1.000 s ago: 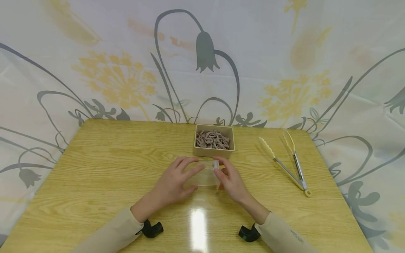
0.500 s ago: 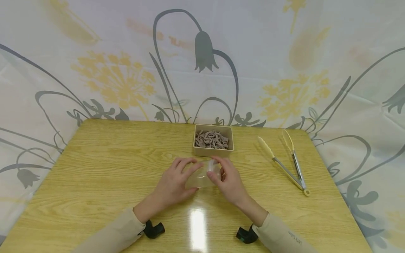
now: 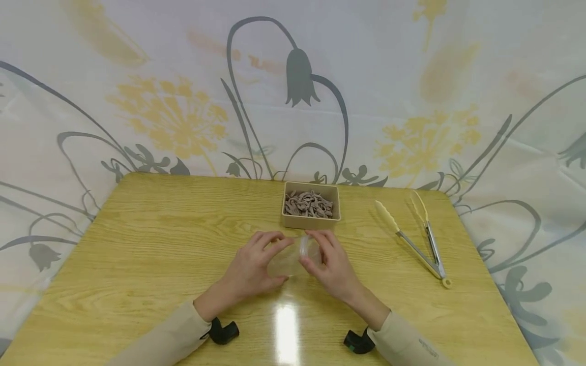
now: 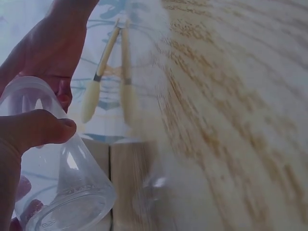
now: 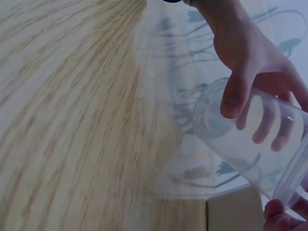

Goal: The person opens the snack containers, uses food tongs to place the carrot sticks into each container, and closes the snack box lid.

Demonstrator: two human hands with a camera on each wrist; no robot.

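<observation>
A clear plastic cup-shaped container (image 3: 286, 262) lies tilted on its side between the two hands, just in front of the tan box. My left hand (image 3: 251, 267) holds it round the base end with spread, bent fingers; its thumb is low on the side. At the rim end, my right hand (image 3: 336, 267) grips the thick ringed edge between thumb and fingers. In the right wrist view the clear container (image 5: 240, 149) shows the left hand's fingers through its wall. From the left wrist view, the container (image 4: 74, 178) appears see-through, with nothing visible inside.
Behind the hands stands a tan rectangular box (image 3: 311, 222) filled with grey-brown strips (image 3: 309, 204). To the right, metal tongs with pale yellow tips (image 3: 386, 216) lie spread on the wooden table (image 3: 160, 229). A patterned cloth (image 3: 183, 51) hangs behind the table.
The container has turned between the hands, so its ringed rim shows more as a curve. My right hand has shifted slightly left along with the rim; the box and tongs stay put.
</observation>
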